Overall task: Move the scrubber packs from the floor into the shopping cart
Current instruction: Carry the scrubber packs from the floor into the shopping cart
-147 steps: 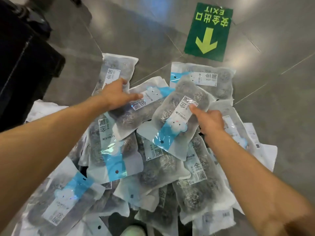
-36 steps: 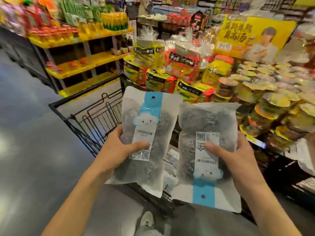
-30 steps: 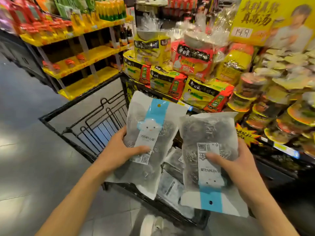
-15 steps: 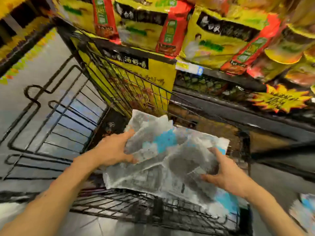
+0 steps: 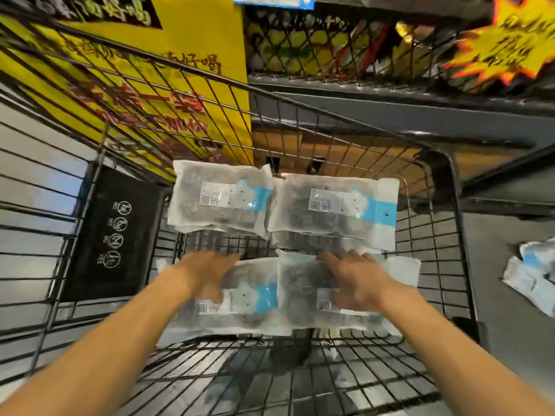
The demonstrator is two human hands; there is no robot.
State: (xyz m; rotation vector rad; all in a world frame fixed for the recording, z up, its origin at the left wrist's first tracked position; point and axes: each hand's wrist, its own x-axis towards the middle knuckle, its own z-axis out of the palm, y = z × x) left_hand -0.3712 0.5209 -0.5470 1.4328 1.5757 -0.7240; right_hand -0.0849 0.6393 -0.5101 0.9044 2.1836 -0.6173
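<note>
**Two packs going down in the cart: risk of slipping and snagging**

Seen from above: black wire shopping cart [image 5: 456, 205], four clear plastic scrubber packs with white-and-blue labels and dark steel wool on its wire floor. Two at the far end, side by side and touching: far-left pack [image 5: 220, 202], far-right pack [image 5: 333, 210]. Two at the near end: near-left pack [image 5: 240, 298] under the left hand [image 5: 207, 273], near-right pack [image 5: 303, 292] under the right hand [image 5: 357, 280]. Fingers of both hands spread and laid flat on top, apparently not curled round; left hand blurred, so grip hard to judge. More packs on the grey floor [image 5: 495, 340] beyond the cart's right edge: floor packs [image 5: 531, 271].

Possible trouble:
- Slick film on film; near packs overlap at the middle, likely to slide if released unevenly.
- Thin pack corners apt to poke through the wire floor and catch.
- Later packs dropped on loose stacks likely to topple them toward the near edge.
</note>
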